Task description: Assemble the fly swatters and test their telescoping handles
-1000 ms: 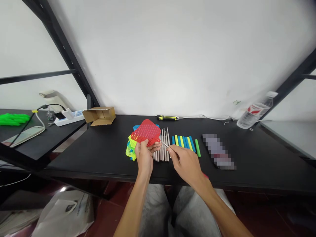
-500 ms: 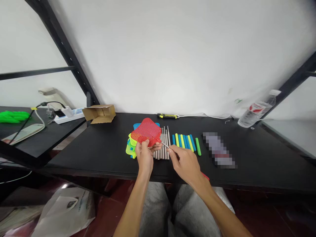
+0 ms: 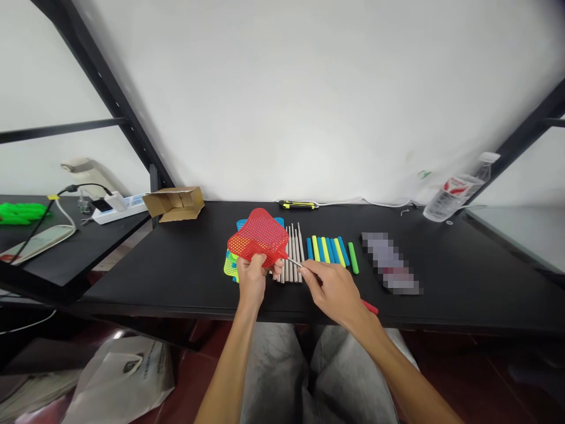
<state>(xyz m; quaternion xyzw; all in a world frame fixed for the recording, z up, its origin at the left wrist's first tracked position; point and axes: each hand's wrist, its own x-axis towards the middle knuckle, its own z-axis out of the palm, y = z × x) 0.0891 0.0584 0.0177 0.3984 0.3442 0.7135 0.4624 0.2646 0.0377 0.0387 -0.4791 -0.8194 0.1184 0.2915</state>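
My left hand (image 3: 253, 277) pinches the lower edge of a red mesh fly swatter head (image 3: 260, 232), tilted above the table. A thin metal rod (image 3: 294, 261) meets the neck of the head. My right hand (image 3: 333, 288) is closed round this rod, and a red handle end (image 3: 369, 307) shows beyond the wrist. Beneath the red head lie blue and yellow-green swatter heads (image 3: 230, 265), partly covered. Several metal rods (image 3: 296, 253) lie side by side behind my hands. Right of them is a row of blue and yellow handle grips (image 3: 326, 250), with a green grip (image 3: 354, 258) at its end.
An open cardboard box (image 3: 174, 205) stands at the back left. Along the wall lie a box cutter (image 3: 298, 205) and a white cable. A water bottle (image 3: 459, 191) leans at the back right; a blurred-out object (image 3: 391, 262) lies in front of it. A power strip (image 3: 119, 209) is at left.
The red swatter head has tilted and shifted slightly left and down with my left hand. My right hand keeps its grip on the rod. The view has shifted a little.
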